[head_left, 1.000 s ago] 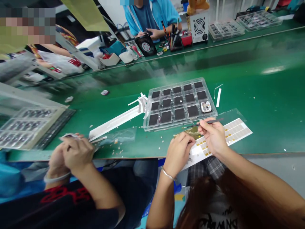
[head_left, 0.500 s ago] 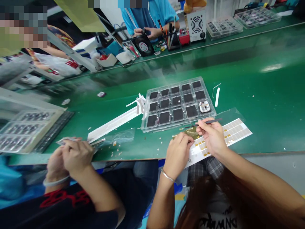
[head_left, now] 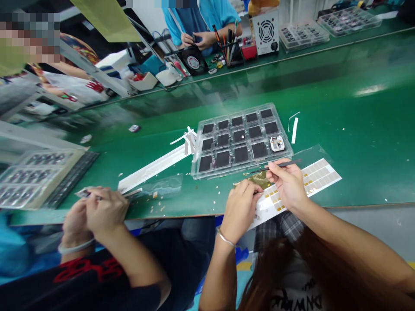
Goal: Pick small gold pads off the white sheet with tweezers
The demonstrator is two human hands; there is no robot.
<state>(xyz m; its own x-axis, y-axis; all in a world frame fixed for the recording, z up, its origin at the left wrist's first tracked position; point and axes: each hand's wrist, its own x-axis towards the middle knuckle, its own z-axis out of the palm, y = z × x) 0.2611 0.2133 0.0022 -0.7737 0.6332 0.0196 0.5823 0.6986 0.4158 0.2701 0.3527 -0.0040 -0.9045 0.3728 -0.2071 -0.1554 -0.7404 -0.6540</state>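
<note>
While the right hand [head_left: 289, 183] pinched a slim tool [head_left: 292, 162], thin end leftward, long axis crosswise before the tray [head_left: 243, 166], the left hand [head_left: 240, 204] curled over the white sheet [head_left: 319, 172], its fingers' closure indeterminable.

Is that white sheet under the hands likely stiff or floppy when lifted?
The white sheet probably feels light and bends easily, since it looks thin. It may hold some stiffness: its near corner juts past the table without obvious droop. The yellow pieces look flat against it, so they'd likely lift along.
</note>
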